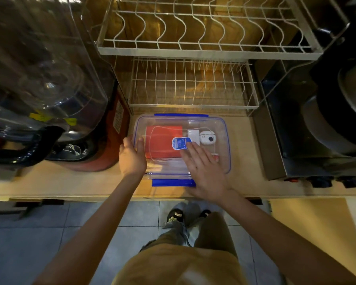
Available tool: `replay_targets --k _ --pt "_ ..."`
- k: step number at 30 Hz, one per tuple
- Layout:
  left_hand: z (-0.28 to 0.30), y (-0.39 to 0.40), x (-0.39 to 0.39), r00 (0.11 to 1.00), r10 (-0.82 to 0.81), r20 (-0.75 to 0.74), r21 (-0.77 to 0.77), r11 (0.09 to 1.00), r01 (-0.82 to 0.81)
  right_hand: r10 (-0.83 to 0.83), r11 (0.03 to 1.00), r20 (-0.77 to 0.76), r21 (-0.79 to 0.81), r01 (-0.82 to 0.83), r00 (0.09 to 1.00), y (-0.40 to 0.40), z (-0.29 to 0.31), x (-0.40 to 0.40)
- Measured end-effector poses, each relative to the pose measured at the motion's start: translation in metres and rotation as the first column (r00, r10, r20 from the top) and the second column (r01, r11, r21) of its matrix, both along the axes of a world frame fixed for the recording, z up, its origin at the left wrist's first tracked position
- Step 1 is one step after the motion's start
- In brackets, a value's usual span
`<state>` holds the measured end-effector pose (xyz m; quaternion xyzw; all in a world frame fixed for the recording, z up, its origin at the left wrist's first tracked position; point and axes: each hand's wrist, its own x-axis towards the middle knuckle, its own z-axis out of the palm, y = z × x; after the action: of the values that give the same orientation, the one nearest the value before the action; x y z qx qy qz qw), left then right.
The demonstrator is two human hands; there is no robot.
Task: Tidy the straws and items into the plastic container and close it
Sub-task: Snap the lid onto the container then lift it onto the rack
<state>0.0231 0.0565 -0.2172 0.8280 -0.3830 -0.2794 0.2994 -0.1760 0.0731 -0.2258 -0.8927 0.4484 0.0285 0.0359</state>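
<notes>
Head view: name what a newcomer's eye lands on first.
The clear plastic container with blue clips sits mid-counter, its lid on, a red packet showing inside. The right hand lies flat on the lid while the left hand holds its left end. White wire dish racks rise behind.

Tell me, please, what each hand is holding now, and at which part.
The left hand grips the plastic container at its left short edge. The right hand holds nothing: it lies flat, palm down, on the clear lid.
</notes>
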Motion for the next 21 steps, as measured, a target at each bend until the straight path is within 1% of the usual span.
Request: replay_targets --k 5,8,9,12,17,19,21 --pt "0.000 0.001 0.001 1.000 -0.008 0.005 -0.002 1.000 0.008 0.071 0.996 0.088 0.039 -0.075 0.994 -0.001 0.003 -0.008" --pt "0.001 0.000 0.001 1.000 -0.015 0.002 -0.009 1.000 0.015 0.108 0.994 0.001 0.015 -0.108 0.994 -0.005 0.005 -0.012" --pt "0.001 0.000 0.001 1.000 -0.016 0.001 -0.010 1.000 0.016 0.123 0.992 -0.007 0.030 -0.122 0.992 -0.007 0.006 -0.013" --pt "0.001 0.001 0.001 1.000 -0.015 -0.002 -0.010 1.000 0.015 0.153 0.986 0.022 0.066 -0.154 0.988 -0.009 0.003 -0.014" --pt "0.001 0.002 0.001 1.000 -0.018 0.004 -0.019 1.000 0.018 0.154 0.968 0.037 0.196 -0.159 0.987 -0.009 0.006 -0.014" --pt "0.002 0.002 0.001 1.000 -0.017 0.012 -0.010 1.000 0.017 0.107 0.964 0.105 0.232 -0.129 0.989 -0.008 0.009 -0.015" --pt "0.001 0.003 0.001 1.000 -0.019 0.017 -0.004 1.000 0.019 -0.026 0.945 0.263 0.320 -0.062 0.964 -0.009 0.015 -0.016"
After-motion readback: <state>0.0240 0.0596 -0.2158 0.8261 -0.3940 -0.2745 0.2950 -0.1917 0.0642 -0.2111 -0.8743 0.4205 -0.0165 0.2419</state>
